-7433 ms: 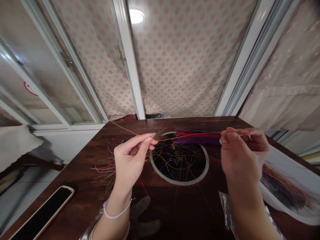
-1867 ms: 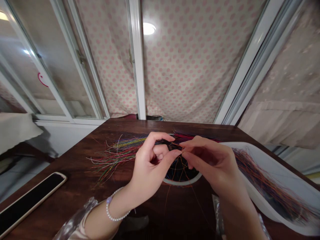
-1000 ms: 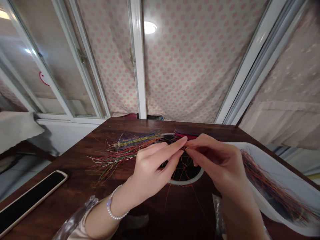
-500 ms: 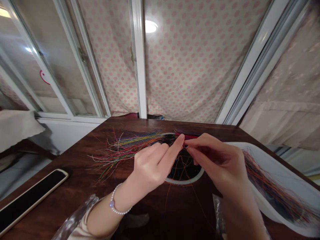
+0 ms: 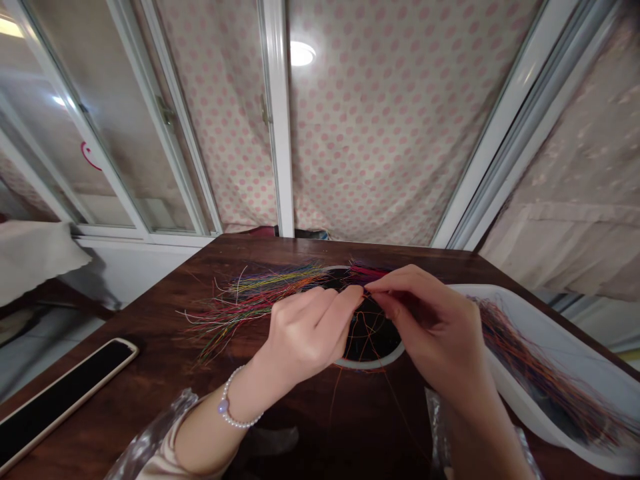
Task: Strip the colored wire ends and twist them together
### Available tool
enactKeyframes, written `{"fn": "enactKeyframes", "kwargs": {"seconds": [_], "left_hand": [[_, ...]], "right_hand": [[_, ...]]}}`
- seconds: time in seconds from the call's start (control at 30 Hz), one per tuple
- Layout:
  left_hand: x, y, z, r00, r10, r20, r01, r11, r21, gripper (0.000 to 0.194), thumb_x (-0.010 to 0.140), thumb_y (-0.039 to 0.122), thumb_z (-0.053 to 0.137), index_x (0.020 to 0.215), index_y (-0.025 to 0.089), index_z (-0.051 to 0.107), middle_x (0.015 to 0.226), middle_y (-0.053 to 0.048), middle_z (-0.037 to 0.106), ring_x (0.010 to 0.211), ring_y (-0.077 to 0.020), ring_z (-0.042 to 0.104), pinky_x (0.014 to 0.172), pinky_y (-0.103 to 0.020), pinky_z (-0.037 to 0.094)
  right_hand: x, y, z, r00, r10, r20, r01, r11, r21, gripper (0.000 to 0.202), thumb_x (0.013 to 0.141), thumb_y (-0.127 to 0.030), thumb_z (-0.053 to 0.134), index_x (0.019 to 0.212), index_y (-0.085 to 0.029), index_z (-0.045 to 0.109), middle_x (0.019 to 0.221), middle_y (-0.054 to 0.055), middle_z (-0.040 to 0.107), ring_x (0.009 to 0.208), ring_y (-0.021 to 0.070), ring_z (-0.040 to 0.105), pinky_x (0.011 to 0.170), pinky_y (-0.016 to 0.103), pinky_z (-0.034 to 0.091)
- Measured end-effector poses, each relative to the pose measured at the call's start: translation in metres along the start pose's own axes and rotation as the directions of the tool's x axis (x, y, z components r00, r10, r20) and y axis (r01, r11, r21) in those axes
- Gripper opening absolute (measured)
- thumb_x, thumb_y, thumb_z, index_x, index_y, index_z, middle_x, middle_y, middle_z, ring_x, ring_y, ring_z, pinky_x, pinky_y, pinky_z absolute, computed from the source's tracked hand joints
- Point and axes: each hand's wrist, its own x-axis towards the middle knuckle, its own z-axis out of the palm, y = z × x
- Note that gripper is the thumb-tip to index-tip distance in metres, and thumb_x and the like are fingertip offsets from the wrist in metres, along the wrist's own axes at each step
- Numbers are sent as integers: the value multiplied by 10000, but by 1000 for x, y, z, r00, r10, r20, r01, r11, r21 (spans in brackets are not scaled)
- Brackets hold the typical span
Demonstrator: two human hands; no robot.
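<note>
My left hand [image 5: 310,330], with a pearl bracelet [image 5: 231,407] at its wrist, is closed, index finger and thumb meeting over a round white-rimmed dish [image 5: 373,364] with a dark inside. Facing it, my right hand [image 5: 445,333] pinches with thumb and forefinger. Both sets of fingertips meet at a thin orange wire; its ends are too fine to follow. More loose orange wires [image 5: 367,327] cross the dish below. Left of the dish fans a bundle of multicoloured thin wires [image 5: 235,307]. Purple-red wires [image 5: 365,272] lie at its far side.
A white tray [image 5: 530,297] on the right holds a heap of orange and dark wires [image 5: 545,373]. At the left edge of the brown table [image 5: 180,400] lies a phone-like black slab [image 5: 65,407] with a pale border. Clear plastic [image 5: 150,433] lies by my left forearm.
My left index finger, raised and straighter before, has curled down to the pinch. My right hand has shifted slightly left, its thumb and forefinger closer together.
</note>
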Motion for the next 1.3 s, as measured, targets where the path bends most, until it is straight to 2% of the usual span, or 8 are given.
{"fn": "enactKeyframes", "kwargs": {"seconds": [0.33, 0.57, 0.7, 0.83, 1.03, 1.13, 1.23, 1.3], "left_hand": [[3, 2, -1, 999, -38, 30, 40, 995, -90, 126, 879, 20, 530, 866, 87, 637, 667, -78, 705, 493, -152, 567, 485, -269, 480], [8, 5, -8, 955, -226, 191, 288, 858, -426, 251, 888, 31, 483, 675, 139, 561, 576, -8, 562, 513, -96, 451, 511, -231, 406], [13, 6, -16, 861, -360, 358, 507, 651, -565, 324, 913, 96, 463, 597, 162, 493, 507, 51, 414, 467, -65, 328, 435, -215, 282], [15, 7, -20, 713, -453, 535, 696, 363, -620, 318, 871, 130, 464, 555, 174, 463, 480, 63, 344, 445, -60, 291, 398, -211, 205], [15, -4, -16, 484, -335, 808, 791, -228, -568, 223, 750, 143, 464, 530, 184, 466, 445, 60, 308, 401, -58, 207, 372, -226, 142], [15, -9, -12, 419, -207, 884, 768, -439, -466, 235, 740, 156, 454, 519, 206, 392, 409, 84, 220, 366, -51, 140, 357, -227, 120], [16, -8, -13, 450, -229, 863, 765, -399, -505, 245, 757, 159, 447, 524, 207, 388, 407, 83, 223, 371, -56, 159, 366, -231, 134], [16, -7, -18, 535, -338, 774, 775, -168, -609, 262, 804, 154, 449, 544, 187, 453, 439, 65, 295, 399, -61, 225, 388, -234, 177]], "right_hand": [[-1, -2, -1, 993, 87, 74, -91, 994, 52, 132, 872, -107, 637, 858, -230, 681, 745, -48, 636, 629, 84, 547, 552, 211, 433], [0, -3, -1, 995, -71, 76, 68, 997, 36, 139, 882, -74, 630, 868, -207, 666, 809, -8, 665, 740, 118, 613, 624, 238, 480], [2, -4, 1, 980, -178, 94, 177, 984, 22, 177, 873, -23, 613, 885, -193, 661, 797, 2, 665, 741, 118, 627, 652, 236, 510], [2, -1, 4, 961, -261, 94, 264, 964, -16, 189, 859, -13, 609, 901, -188, 667, 820, 23, 676, 745, 129, 647, 666, 244, 542], [0, 7, 6, 897, -431, 101, 441, 887, -137, 237, 848, 18, 584, 937, -183, 671, 836, 54, 686, 717, 128, 657, 630, 232, 560], [-1, 10, 9, 836, -539, 101, 544, 791, -278, 275, 832, 35, 601, 938, -208, 673, 814, 44, 709, 661, 135, 644, 583, 256, 553], [-3, 7, 10, 812, -580, 69, 568, 757, -324, 290, 812, 38, 640, 927, -222, 701, 815, 37, 735, 621, 146, 645, 550, 279, 540], [-3, 3, 9, 858, -514, 9, 498, 827, -261, 296, 809, 31, 649, 936, -223, 735, 852, 46, 745, 666, 155, 678, 582, 277, 564]]}}
